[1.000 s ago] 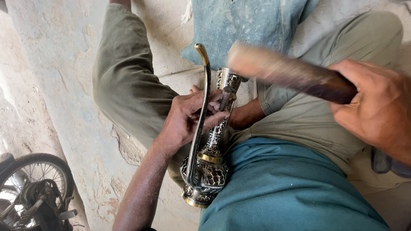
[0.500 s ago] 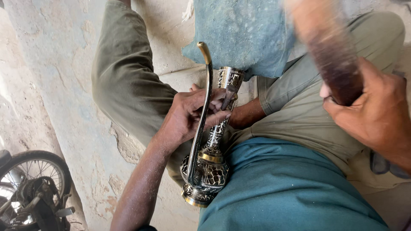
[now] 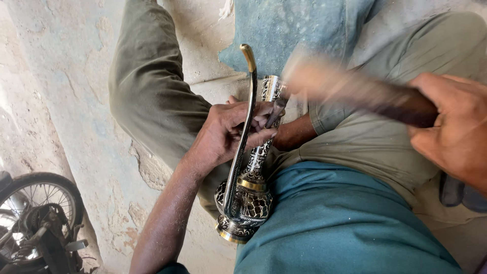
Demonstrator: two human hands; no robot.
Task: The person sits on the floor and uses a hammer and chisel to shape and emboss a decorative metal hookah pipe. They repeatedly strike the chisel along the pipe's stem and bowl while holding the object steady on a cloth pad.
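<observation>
Two hands busy, left hand (image 3: 228, 133) gripping engraved vessel (image 3: 248, 187), right hand (image 3: 454, 129) swinging mallet (image 3: 355, 91)

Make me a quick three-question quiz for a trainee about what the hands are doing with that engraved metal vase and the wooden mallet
1. True or false: the left hand grips the neck of the engraved metal vase lying across the lap.
2. Which hand holds the wooden mallet? A) left B) right C) both
3. Fill in: the thin chisel is pinched in the ____ hand's fingers against the vase.

Key:
1. True; its fingers also wrap round the vase's long curved handle.
2. B, the right hand; the mallet head is blurred with motion near the chisel's top.
3. Left.
</observation>
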